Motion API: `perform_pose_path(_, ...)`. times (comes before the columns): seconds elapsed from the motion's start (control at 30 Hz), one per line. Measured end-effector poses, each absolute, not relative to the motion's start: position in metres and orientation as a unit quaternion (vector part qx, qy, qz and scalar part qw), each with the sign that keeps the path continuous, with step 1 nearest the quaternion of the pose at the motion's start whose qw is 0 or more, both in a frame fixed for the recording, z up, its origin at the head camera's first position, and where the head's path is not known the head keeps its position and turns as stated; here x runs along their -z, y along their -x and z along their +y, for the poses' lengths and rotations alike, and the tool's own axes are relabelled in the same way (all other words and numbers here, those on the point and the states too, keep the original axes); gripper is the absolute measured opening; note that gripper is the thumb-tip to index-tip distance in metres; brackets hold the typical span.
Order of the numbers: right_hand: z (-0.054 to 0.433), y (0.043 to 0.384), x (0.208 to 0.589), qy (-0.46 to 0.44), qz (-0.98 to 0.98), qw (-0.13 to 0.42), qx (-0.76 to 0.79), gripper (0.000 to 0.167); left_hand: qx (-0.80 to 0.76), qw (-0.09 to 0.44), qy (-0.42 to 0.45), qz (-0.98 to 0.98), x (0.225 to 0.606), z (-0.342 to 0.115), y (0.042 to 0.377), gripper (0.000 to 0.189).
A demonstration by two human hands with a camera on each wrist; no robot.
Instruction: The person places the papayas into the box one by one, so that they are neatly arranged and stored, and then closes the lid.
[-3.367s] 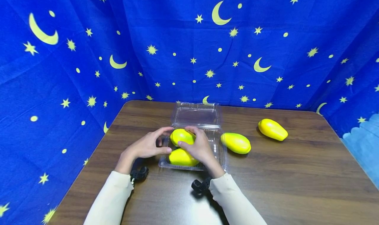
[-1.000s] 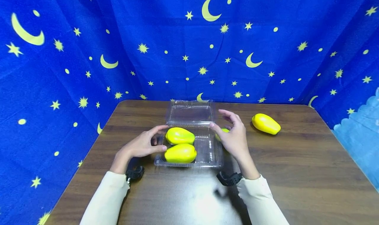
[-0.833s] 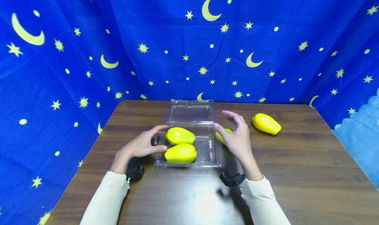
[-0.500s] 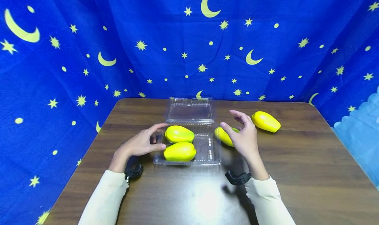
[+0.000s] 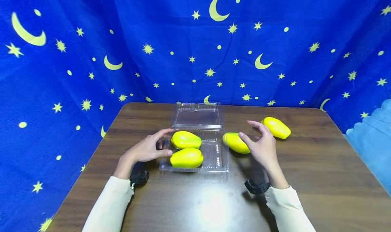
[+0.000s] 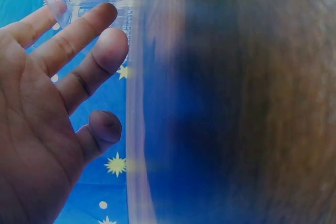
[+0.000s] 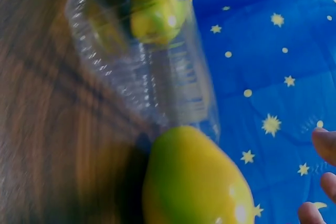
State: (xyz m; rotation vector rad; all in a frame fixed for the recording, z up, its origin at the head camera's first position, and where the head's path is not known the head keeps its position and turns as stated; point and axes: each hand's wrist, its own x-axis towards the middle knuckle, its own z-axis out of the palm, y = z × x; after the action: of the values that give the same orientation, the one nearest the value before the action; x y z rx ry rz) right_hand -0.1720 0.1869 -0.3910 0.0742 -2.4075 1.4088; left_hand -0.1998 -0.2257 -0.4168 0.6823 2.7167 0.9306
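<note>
Two yellow papayas, a rear one (image 5: 186, 140) and a front one (image 5: 186, 158), lie side by side in the left part of a clear plastic clamshell box (image 5: 210, 168), its lid (image 5: 197, 117) folded back. My left hand (image 5: 146, 149) is at the box's left edge, thumb and forefinger spread; in the left wrist view its loosely extended fingers (image 6: 79, 80) reach the clear plastic. My right hand (image 5: 263, 147), fingers relaxed and parted, hovers beside a third papaya (image 5: 235, 143) just right of the box, covering its right end. In the right wrist view this papaya (image 7: 194, 182) has a green flank.
Another papaya (image 5: 276, 128) lies farther back to the right on the brown wooden table (image 5: 323, 171). A blue curtain (image 5: 171, 32) with moons and stars stands behind the table's back edge. Black wrist cameras (image 5: 257, 187) hang beneath both wrists.
My right hand has left the papayas in the box and moved right, past the third papaya, uncovering most of it. The papayas in the box lie slightly apart now. My left hand has stayed put.
</note>
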Motion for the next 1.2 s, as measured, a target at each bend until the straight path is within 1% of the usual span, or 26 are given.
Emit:
perform_pose_path(0.13, 0.197, 0.171, 0.398, -0.018, -0.857, 0.163, -0.489, 0.050, -0.318, 0.096, -0.237, 0.913, 0.418, -0.223, 0.202, 0.081)
perform_pose_path(0.3, 0.206, 0.171, 0.406, -0.015, -0.857, 0.130, -0.499, 0.054, -0.321, 0.107, -0.232, 0.912, 0.419, -0.221, 0.202, 0.081)
perform_pose_path(0.5, 0.210, 0.178, 0.416, -0.046, -0.851, 0.081, -0.516, 0.055, -0.321, 0.105, -0.224, 0.914, 0.419, -0.223, 0.202, 0.080)
perform_pose_path(0.6, 0.209, 0.181, 0.420, -0.055, -0.858, 0.067, -0.505, 0.057, -0.319, 0.104, -0.220, 0.916, 0.419, -0.225, 0.201, 0.080)
perform_pose_path(1.2, 0.195, 0.193, 0.433, -0.081, -0.878, 0.083, -0.464, 0.055, -0.313, 0.093, -0.224, 0.918, 0.418, -0.228, 0.197, 0.080)
